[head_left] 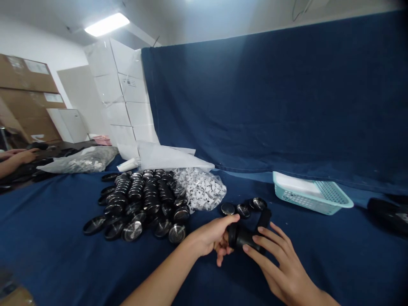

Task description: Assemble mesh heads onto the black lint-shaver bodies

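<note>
A black part (247, 239) with a round body and a stem-like piece pointing up lies between my hands; its exact kind is not clear. My left hand (213, 238) grips its left end, thumb on top and fingers curled below. Across the body's right side rest the long fingers of my right hand (280, 259), whose thumb is hidden. Just beyond are a few loose round black-rimmed metal discs (244, 210). Stacks of perforated metal discs with black rims (151, 197) stand to the left, beside a clear bag of small white pieces (207, 189).
A turquoise basket (314, 206) holding something white stands at the right, with a dark object (387, 214) past it. Blue cloth (270, 97) hangs behind. White boxes (124, 93) are stacked at the back left. Another person's hands (21, 159) work at the far left, near a second bag (86, 159).
</note>
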`<state>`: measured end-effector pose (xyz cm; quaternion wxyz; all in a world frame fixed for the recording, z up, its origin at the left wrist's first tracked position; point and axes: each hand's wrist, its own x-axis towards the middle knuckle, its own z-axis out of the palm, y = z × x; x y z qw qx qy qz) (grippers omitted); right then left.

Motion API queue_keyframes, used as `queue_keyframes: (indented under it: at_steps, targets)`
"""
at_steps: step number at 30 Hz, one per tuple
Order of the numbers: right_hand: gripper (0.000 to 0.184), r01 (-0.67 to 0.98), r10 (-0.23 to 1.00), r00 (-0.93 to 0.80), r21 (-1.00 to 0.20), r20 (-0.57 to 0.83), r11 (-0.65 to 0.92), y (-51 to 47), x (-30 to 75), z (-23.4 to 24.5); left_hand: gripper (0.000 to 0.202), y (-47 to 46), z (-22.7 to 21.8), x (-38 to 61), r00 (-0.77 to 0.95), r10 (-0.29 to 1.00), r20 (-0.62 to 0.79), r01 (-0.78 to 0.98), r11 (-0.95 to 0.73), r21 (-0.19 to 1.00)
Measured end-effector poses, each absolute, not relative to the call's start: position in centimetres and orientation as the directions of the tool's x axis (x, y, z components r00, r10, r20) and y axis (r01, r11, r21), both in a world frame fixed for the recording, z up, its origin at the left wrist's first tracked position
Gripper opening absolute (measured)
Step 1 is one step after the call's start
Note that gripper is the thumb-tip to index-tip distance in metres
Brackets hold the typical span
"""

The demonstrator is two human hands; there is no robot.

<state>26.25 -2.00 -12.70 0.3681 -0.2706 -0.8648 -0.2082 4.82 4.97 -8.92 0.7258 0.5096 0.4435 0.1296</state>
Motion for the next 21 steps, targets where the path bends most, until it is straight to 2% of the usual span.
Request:
queue_keyframes:
  at_steps: [3,6,8,10,13,18,21]
  targets:
    - [0.067,0.654,0.321,-0.522,0.129,0.791,0.746,-2.0,26.3,-12.8,0.073,4.9,-8.5,4.9,0.533,0.686,-0.495,0.24,0.438,0.866]
    - [0.066,0.707,0.351,-0.366,0.013,0.862,0.707,-1.8,26.5,-13.1,0.067,4.9,-7.5,4.4,0.44,0.85,-0.289,0.277,0.178,0.944]
    - [0.063,0.729,0.402,-0.237,-0.112,0.885,0.676,-1.6,26.6,-13.2,0.059,4.8,-7.1,3.8,0.366,0.92,-0.141,0.383,-0.011,0.924]
    - [0.058,0.733,0.475,-0.118,-0.246,0.872,0.634,-1.4,26.7,-13.4,0.055,4.7,-7.0,3.0,0.33,0.944,-0.011,0.574,-0.192,0.796]
    - [0.054,0.725,0.546,-0.001,-0.375,0.837,0.577,-1.3,26.7,-13.8,0.048,4.6,-7.0,2.1,0.339,0.934,0.11,0.783,-0.345,0.517]
    - [0.059,0.641,0.685,0.044,-0.546,0.727,0.539,-1.6,26.5,-14.2,0.032,5.7,-6.3,1.7,0.25,0.937,0.246,0.87,-0.328,0.367]
    - [0.059,0.607,0.75,0.017,-0.603,0.662,0.518,-2.0,27.4,-14.2,0.025,7.4,-5.8,1.9,0.202,0.925,0.32,0.918,-0.294,0.268]
